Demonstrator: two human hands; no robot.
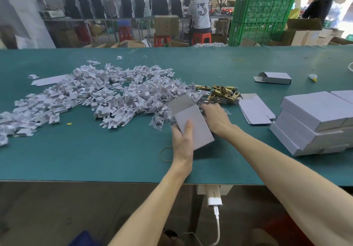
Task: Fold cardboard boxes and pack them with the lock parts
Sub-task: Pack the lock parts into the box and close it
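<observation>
A: Cardboard box (193,125) noted as subject. Surroundings to be logged first, large to small.

B: Green table mat (95,159) is spread across the whole bench. A wide heap of white folded inserts (86,96) is strewn over its left half. At the right edge, a stack of closed white boxes (313,123) is piled. A flat box blank (256,110) is laid just beside it.

A: And the subject?

B: It is held near the middle of the mat, tilted, its top flap (181,102) raised at the far end. It is gripped from the lower left by the left hand (182,140), thumb laid across the front face.

A: Right hand (215,119)?

B: Set against the box's right side. Its fingertips are hidden behind the box; whether anything is grasped cannot be told.

A: Smaller items?

B: Brass lock parts (223,92) are clustered just beyond the right hand. Clear bags of small hardware (162,112) are scattered at the heap's near right fringe, just beside the box. A yellow rubber band (166,155) is seen on the mat beside the left wrist.
</observation>
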